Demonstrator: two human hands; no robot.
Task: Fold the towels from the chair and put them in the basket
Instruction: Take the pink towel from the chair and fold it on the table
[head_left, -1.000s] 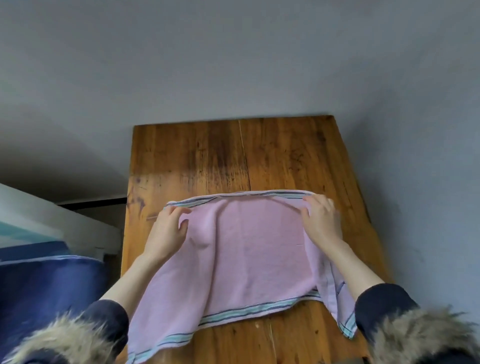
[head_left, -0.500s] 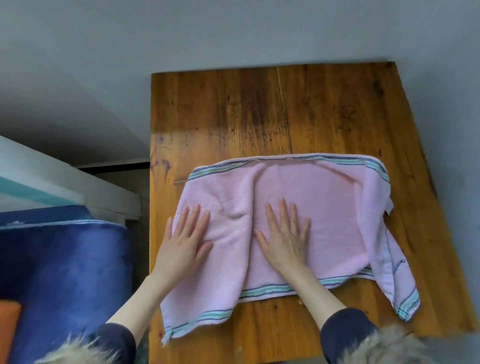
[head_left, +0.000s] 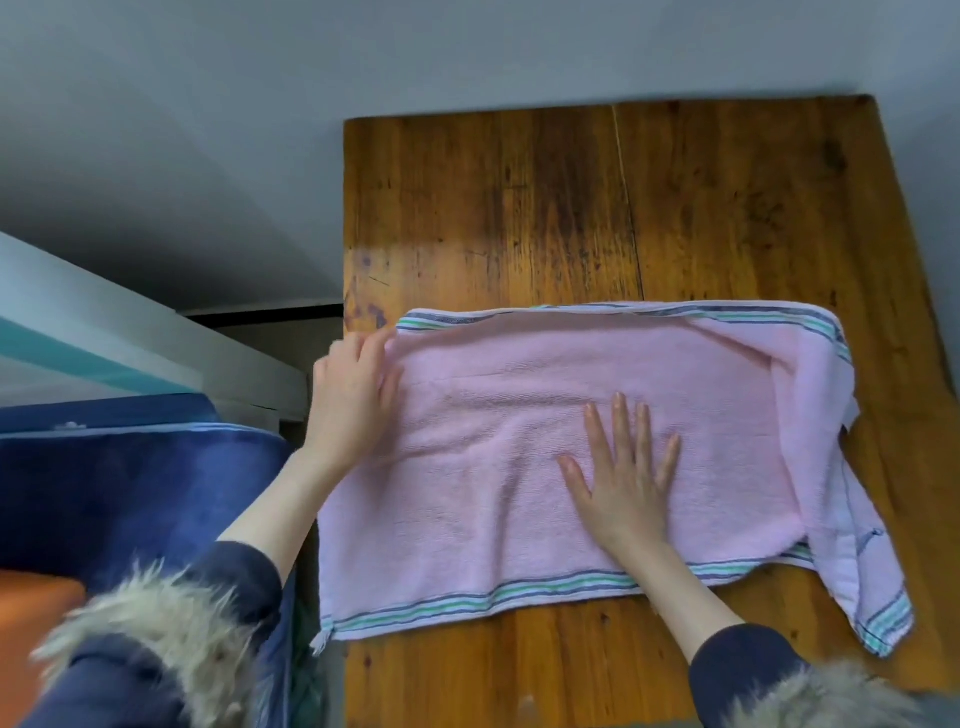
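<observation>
Wooden table (head_left: 571, 208): dark-stained planks, fills the right and centre of the view, grey wall behind it. To its left, a blue fabric surface (head_left: 130, 493) with a pale edge stripe, and a white ledge (head_left: 130, 332) beyond that.

Pink towel (head_left: 545, 415): lies on the near half of the table, folded once so two layers are visible. Green and dark stripes run along the far edge and the near edge. Left end reaches the table's left edge and slightly overhangs it. At the right end the layers are uneven; a loose corner trails toward the near right of the table. Surface shows shallow wrinkles.

Right hand (head_left: 623, 478): palm down on the middle of the towel, fingers straight and spread, pressing flat.

Left hand (head_left: 353, 395): at the towel's far left corner, fingers bent over the edge. Motion blur; cannot tell whether it pinches the cloth or only rests on it.

Dark sleeves with fur cuffs at the bottom corners.
</observation>
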